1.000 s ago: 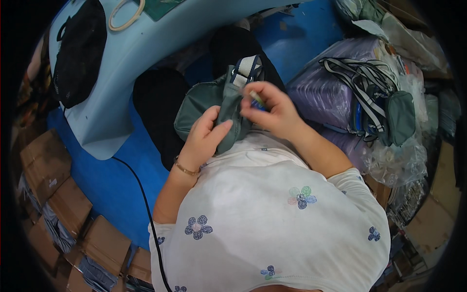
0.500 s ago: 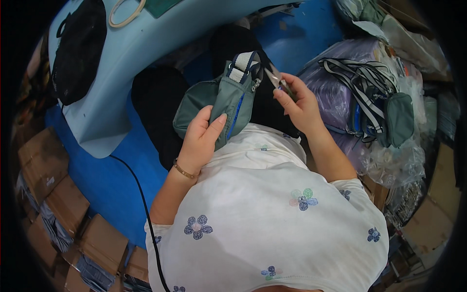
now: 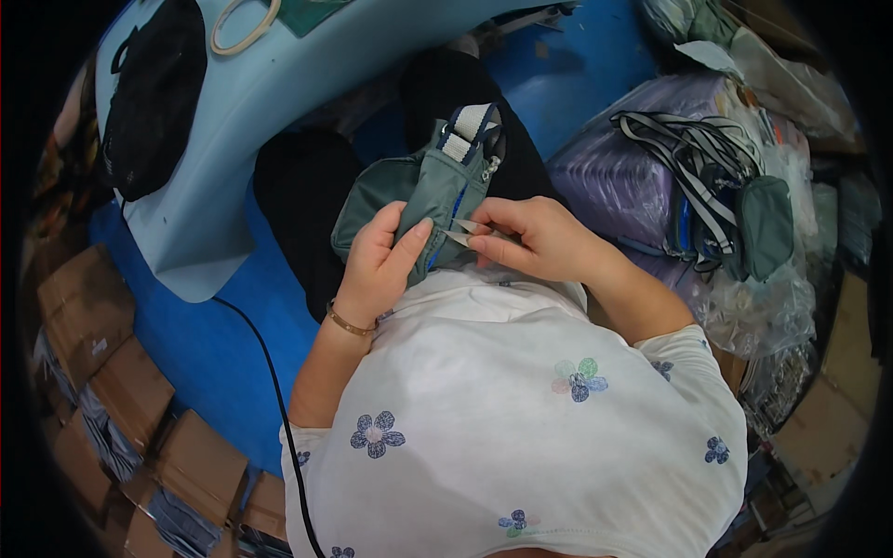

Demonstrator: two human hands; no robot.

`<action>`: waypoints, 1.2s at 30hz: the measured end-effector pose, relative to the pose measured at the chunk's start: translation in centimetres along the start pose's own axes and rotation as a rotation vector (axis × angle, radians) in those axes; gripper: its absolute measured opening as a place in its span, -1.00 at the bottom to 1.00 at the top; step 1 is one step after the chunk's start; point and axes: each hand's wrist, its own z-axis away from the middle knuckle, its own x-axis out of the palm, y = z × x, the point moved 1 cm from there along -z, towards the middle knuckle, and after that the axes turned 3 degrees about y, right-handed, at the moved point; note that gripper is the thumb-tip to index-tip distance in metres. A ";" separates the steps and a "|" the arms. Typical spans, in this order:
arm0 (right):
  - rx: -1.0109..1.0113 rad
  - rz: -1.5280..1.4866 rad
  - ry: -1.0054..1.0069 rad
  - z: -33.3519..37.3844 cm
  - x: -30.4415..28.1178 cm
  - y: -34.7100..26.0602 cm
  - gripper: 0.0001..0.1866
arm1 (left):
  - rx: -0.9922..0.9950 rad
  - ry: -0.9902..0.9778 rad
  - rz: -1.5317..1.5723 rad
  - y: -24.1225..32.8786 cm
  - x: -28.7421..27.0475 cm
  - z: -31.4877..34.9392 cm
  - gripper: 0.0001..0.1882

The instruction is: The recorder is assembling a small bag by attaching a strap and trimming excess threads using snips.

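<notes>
A grey-green fabric bag (image 3: 383, 191) with a striped white-and-navy strap (image 3: 470, 132) and a blue-lined zip opening rests over my lap. My left hand (image 3: 381, 256) grips its near side, thumb on top of the cloth. My right hand (image 3: 530, 240) is closed around small thread snippers (image 3: 458, 234), whose two pointed blades stand apart at the bag's edge beside my left thumb. Most of the snippers' body is hidden inside the right hand's fingers. A metal zip pull (image 3: 491, 168) hangs near the strap end.
A pale blue table (image 3: 200, 223) curves along the upper left, bearing a black bag (image 3: 153, 102) and a tape roll (image 3: 244, 26). To the right, similar green bags (image 3: 765, 228) with striped straps lie on a plastic-wrapped stack (image 3: 609, 167). Cardboard boxes (image 3: 195, 465) stand lower left, near a black cable (image 3: 270, 358).
My right hand has come down and left with the snippers, from beside the strap to the bag's near edge. My left hand and the bag have hardly moved.
</notes>
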 end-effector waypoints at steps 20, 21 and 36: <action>0.301 -0.589 -0.294 -0.8 -0.1 0.4 -0.80 | 0.062 -0.010 -0.159 -0.8 0.5 -0.1 -0.85; 0.314 -0.565 -0.324 -0.8 -0.2 0.4 -0.81 | 0.060 -0.012 -0.171 -0.9 0.5 -0.1 -0.85; 0.189 -0.439 -0.188 -0.2 0.7 0.5 -0.78 | -0.043 0.004 -0.001 -0.9 0.9 0.0 -0.85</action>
